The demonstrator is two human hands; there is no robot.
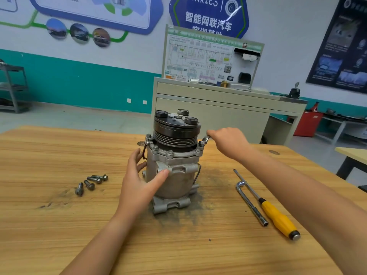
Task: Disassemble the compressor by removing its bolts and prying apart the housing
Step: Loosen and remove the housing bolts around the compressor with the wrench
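Observation:
The compressor stands upright on the wooden table, its dark pulley and clutch on top and a grey aluminium housing below. Bolts still sit around the top flange. My left hand wraps the housing's left front side, thumb across the front. My right hand is closed on a small metal wrench whose end sits on a bolt at the flange's right edge. Several removed bolts lie loose on the table to the left.
An L-shaped socket wrench and a yellow-handled screwdriver lie right of the compressor. Dark grit is spread on the table around its base. A beige training bench with a wiring panel stands behind the table.

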